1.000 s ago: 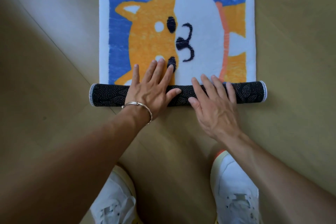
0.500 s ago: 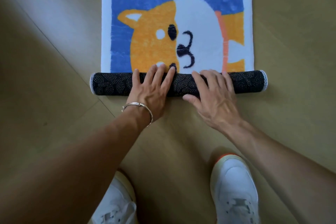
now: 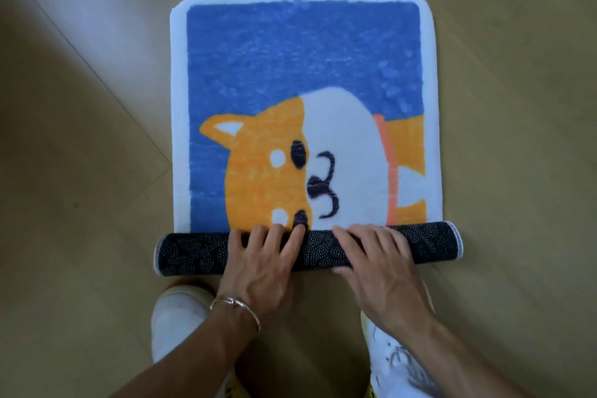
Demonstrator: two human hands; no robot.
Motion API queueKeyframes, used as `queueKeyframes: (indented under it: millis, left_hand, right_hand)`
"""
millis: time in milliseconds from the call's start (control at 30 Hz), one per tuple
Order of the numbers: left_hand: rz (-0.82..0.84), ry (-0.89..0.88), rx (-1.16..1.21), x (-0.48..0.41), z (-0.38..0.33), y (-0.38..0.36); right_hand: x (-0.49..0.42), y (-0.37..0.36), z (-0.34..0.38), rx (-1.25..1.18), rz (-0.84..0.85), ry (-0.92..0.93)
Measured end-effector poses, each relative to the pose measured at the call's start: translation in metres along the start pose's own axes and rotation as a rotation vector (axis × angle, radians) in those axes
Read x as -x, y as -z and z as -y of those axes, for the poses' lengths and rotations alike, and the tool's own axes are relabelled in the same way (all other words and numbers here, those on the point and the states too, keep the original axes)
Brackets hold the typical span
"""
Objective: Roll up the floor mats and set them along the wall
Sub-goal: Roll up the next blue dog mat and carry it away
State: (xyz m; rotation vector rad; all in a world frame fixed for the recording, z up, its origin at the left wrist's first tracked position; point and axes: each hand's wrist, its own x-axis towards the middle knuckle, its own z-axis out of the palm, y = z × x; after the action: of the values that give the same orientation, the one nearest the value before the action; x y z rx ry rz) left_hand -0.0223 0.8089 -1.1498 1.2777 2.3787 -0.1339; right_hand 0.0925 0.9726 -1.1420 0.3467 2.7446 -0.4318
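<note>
Rolling the dog mat, lying on the floor with its near end a dark roll, we press left hand and right hand flat-fingered atop it, gripping nothing; push evenly, edges aligned.

Nothing written, no number and no brand could be read anywhere in view. The floor mat in the middle of the frame carried only a cartoon dog picture, with no lettering on it. Its rolled dark backing showed just a pattern of pale dots. The yellow marks on the white shoes at the bottom edge of the frame were too blurred to make out.
</note>
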Motion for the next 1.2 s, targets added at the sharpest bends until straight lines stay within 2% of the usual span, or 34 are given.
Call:
queueKeyframes:
  millis: [267,467,633,867,1033,1100,1200]
  left_hand:
    - [0.026,0.002,0.072,-0.007,0.005,0.011]
    - [0.016,-0.05,-0.002,0.001,0.004,0.01]
    - [0.025,0.027,0.036,-0.002,0.004,0.01]
    - [0.063,0.057,-0.03,-0.063,0.032,0.032]
    - [0.059,0.125,-0.04,-0.081,0.035,0.044]
    - [-0.023,0.165,-0.018,-0.077,0.03,0.047]
    - [-0.136,0.091,-0.052,-0.066,0.023,0.039]
  right_hand:
    - [-0.01,-0.002,0.01,0.047,-0.021,-0.034]
    - [-0.032,0.0,-0.002,0.063,-0.047,-0.013]
    - [-0.055,0.006,-0.006,0.092,-0.07,0.005]
    - [-0.051,0.021,0.013,-0.008,-0.289,-0.159]
    - [-0.058,0.017,0.007,0.063,-0.183,-0.138]
    - [-0.075,0.021,0.001,0.07,-0.129,-0.144]
    - [-0.1,0.03,-0.002,0.048,-0.067,-0.162]
